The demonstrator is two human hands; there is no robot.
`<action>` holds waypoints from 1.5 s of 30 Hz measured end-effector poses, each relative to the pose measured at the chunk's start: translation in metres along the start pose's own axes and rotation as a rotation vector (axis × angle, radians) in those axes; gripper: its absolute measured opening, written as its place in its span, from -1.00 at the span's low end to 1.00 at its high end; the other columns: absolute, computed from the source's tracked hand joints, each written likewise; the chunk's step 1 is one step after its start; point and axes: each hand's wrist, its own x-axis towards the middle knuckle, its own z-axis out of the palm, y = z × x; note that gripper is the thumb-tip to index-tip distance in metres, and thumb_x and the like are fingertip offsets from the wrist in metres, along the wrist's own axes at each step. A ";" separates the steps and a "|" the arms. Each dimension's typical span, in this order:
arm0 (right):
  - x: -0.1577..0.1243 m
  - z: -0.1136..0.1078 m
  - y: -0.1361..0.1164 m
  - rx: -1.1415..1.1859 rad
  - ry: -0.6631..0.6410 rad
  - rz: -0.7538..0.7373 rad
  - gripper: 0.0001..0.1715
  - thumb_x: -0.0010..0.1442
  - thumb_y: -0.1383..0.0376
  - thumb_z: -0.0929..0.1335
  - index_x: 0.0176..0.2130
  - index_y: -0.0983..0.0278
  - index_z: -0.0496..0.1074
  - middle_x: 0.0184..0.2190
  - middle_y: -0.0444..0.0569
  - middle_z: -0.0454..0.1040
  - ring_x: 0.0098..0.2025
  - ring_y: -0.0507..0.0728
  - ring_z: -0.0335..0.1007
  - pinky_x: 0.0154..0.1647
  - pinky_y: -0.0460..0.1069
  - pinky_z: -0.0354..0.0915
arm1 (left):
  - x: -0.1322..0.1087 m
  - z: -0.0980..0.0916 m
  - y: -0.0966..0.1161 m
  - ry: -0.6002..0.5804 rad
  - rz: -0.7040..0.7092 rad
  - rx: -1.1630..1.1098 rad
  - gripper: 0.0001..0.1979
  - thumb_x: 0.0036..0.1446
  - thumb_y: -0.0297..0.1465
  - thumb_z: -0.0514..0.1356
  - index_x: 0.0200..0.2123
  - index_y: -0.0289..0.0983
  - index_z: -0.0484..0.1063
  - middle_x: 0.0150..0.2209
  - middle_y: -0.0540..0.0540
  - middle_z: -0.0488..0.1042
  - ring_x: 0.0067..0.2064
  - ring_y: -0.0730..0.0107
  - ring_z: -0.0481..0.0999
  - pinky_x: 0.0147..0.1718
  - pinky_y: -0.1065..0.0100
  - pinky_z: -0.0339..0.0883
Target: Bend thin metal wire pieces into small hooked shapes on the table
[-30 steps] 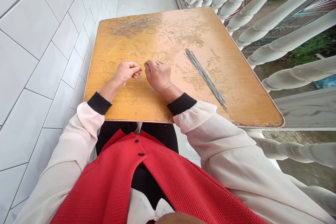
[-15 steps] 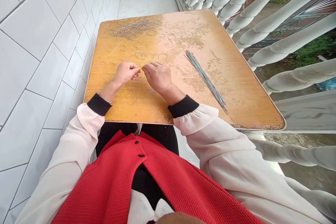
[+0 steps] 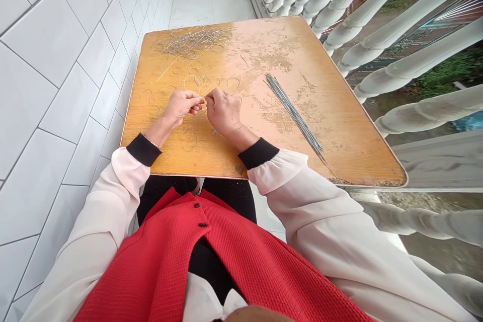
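My left hand is pinched shut on a thin wire, whose curved part arches above the fingertips. Close beside it, my right hand is closed, thumb and finger pressed together at the same wire. The wire's part between the fingers is mostly hidden. Several thin bent wire pieces lie on the table around both hands. A loose wire ring rests below my left hand. To the right lies a bundle of straight grey wires, apart from my hands.
A tangled pile of wires covers the far left of the worn wooden table. A white tiled wall runs close along the left. White balusters line the right side.
My right hand has turned, its fingers curling more tightly, and has shifted slightly. The wire loop above the fingertips shows more clearly. My left hand has hardly moved.
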 end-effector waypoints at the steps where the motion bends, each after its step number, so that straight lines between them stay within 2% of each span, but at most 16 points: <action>1: 0.000 0.001 -0.001 0.044 0.015 0.034 -0.74 0.40 0.30 0.23 -0.36 0.21 0.34 -0.34 0.02 0.53 -0.27 0.15 0.43 -0.19 0.03 0.24 | 0.000 0.001 -0.001 0.000 -0.002 -0.004 -0.71 0.25 -0.66 0.17 -0.53 -0.37 0.43 -0.62 0.07 0.41 -0.57 0.68 0.37 -0.49 0.54 0.23; 5: 0.000 0.006 -0.005 0.236 0.047 0.190 -0.78 0.31 0.37 0.30 -0.41 0.22 0.35 -0.44 -0.08 0.49 -0.34 0.11 0.44 -0.20 0.02 0.28 | 0.001 0.003 -0.003 -0.003 0.006 -0.002 -0.72 0.25 -0.65 0.20 -0.53 -0.36 0.43 -0.59 0.07 0.43 -0.54 0.70 0.38 -0.47 0.56 0.23; 9: 0.000 0.011 -0.006 0.467 0.031 0.321 -0.79 0.29 0.38 0.34 -0.41 0.24 0.40 -0.54 -0.16 0.45 -0.47 0.05 0.39 -0.33 -0.02 0.30 | 0.003 0.001 -0.004 -0.011 0.004 0.024 -0.73 0.27 -0.62 0.21 -0.51 -0.36 0.44 -0.58 0.07 0.44 -0.55 0.70 0.36 -0.46 0.55 0.23; 12: 0.001 0.007 -0.005 0.612 -0.029 0.333 -0.79 0.28 0.37 0.38 -0.43 0.26 0.45 -0.57 -0.18 0.43 -0.51 0.00 0.37 -0.39 -0.08 0.30 | 0.006 -0.006 -0.003 -0.006 0.004 0.088 -0.75 0.28 -0.60 0.21 -0.49 -0.36 0.45 -0.58 0.06 0.45 -0.54 0.68 0.37 -0.45 0.53 0.24; 15: 0.003 -0.003 -0.002 0.710 -0.073 0.328 -0.81 0.28 0.26 0.43 -0.37 0.28 0.54 -0.48 -0.13 0.52 -0.48 -0.03 0.40 -0.41 -0.12 0.33 | 0.007 -0.014 0.000 -0.033 0.033 0.165 -0.78 0.28 -0.56 0.23 -0.46 -0.37 0.47 -0.57 0.04 0.47 -0.53 0.67 0.39 -0.43 0.52 0.27; 17: 0.004 -0.011 -0.002 0.740 -0.097 0.336 -0.76 0.29 0.16 0.45 -0.32 0.29 0.57 -0.43 -0.09 0.56 -0.46 -0.03 0.41 -0.43 -0.14 0.34 | 0.008 -0.018 0.001 -0.069 0.060 0.219 -0.78 0.27 -0.54 0.25 -0.46 -0.37 0.48 -0.57 0.03 0.47 -0.53 0.67 0.39 -0.43 0.52 0.27; 19: 0.005 -0.018 -0.002 0.735 -0.140 0.327 -0.71 0.29 0.14 0.46 -0.37 0.30 0.57 -0.46 -0.08 0.55 -0.47 -0.04 0.39 -0.46 -0.16 0.32 | 0.008 -0.019 0.001 -0.128 0.089 0.270 -0.79 0.25 -0.53 0.27 -0.47 -0.37 0.48 -0.58 0.03 0.46 -0.53 0.66 0.40 -0.43 0.53 0.27; 23: 0.007 -0.025 -0.005 0.713 -0.234 0.297 -0.66 0.22 0.32 0.51 -0.56 0.31 0.47 -0.60 -0.12 0.46 -0.56 -0.08 0.28 -0.55 -0.18 0.23 | 0.009 -0.017 -0.003 -0.195 0.138 0.319 -0.81 0.23 -0.52 0.29 -0.46 -0.37 0.50 -0.58 0.03 0.46 -0.51 0.66 0.42 -0.43 0.54 0.28; 27: 0.008 -0.026 -0.007 0.810 -0.254 0.334 -0.79 0.15 0.43 0.52 -0.48 0.32 0.52 -0.58 -0.15 0.49 -0.59 -0.09 0.29 -0.54 -0.17 0.30 | 0.012 -0.018 -0.006 -0.174 0.174 0.345 -0.82 0.24 -0.53 0.26 -0.44 -0.36 0.51 -0.54 0.02 0.48 -0.47 0.62 0.44 -0.39 0.49 0.31; 30: 0.010 -0.024 -0.005 0.826 -0.192 0.385 -0.77 0.15 0.50 0.50 -0.49 0.31 0.49 -0.58 -0.15 0.48 -0.58 -0.08 0.31 -0.52 -0.17 0.35 | 0.015 -0.022 -0.011 -0.169 0.273 0.433 -0.82 0.26 -0.45 0.25 -0.42 -0.34 0.52 -0.49 -0.01 0.51 -0.41 0.54 0.48 -0.33 0.44 0.33; 35: 0.014 -0.021 -0.001 0.828 -0.003 0.436 -0.75 0.24 0.47 0.45 -0.46 0.29 0.43 -0.55 -0.16 0.45 -0.58 -0.08 0.31 -0.50 -0.16 0.38 | 0.019 -0.030 -0.018 -0.166 0.595 0.819 -0.89 0.22 -0.37 0.30 -0.34 -0.28 0.57 -0.29 -0.07 0.58 -0.22 0.36 0.52 -0.15 0.29 0.35; 38: 0.014 -0.023 0.000 0.877 0.026 0.453 -0.76 0.26 0.44 0.45 -0.44 0.29 0.42 -0.53 -0.17 0.45 -0.55 -0.09 0.33 -0.48 -0.18 0.37 | 0.018 -0.031 -0.019 -0.141 0.646 1.062 -0.85 0.27 -0.35 0.25 -0.33 -0.27 0.58 -0.20 -0.15 0.57 -0.08 0.21 0.52 -0.05 0.21 0.32; 41: 0.015 -0.030 0.001 0.988 -0.051 0.501 -0.75 0.27 0.40 0.45 -0.45 0.29 0.44 -0.52 -0.16 0.47 -0.55 -0.10 0.31 -0.47 -0.19 0.36 | 0.017 -0.029 -0.019 -0.084 0.619 1.139 -0.78 0.32 -0.33 0.19 -0.34 -0.27 0.56 -0.22 -0.19 0.56 -0.08 0.15 0.51 -0.06 0.21 0.29; 45: 0.018 -0.038 0.004 1.031 -0.177 0.525 -0.78 0.23 0.36 0.49 -0.45 0.30 0.51 -0.52 -0.14 0.47 -0.57 -0.10 0.28 -0.50 -0.20 0.33 | 0.015 -0.028 -0.019 -0.071 0.624 1.086 -0.79 0.32 -0.34 0.18 -0.35 -0.22 0.57 -0.29 -0.16 0.58 -0.17 0.19 0.51 -0.13 0.26 0.26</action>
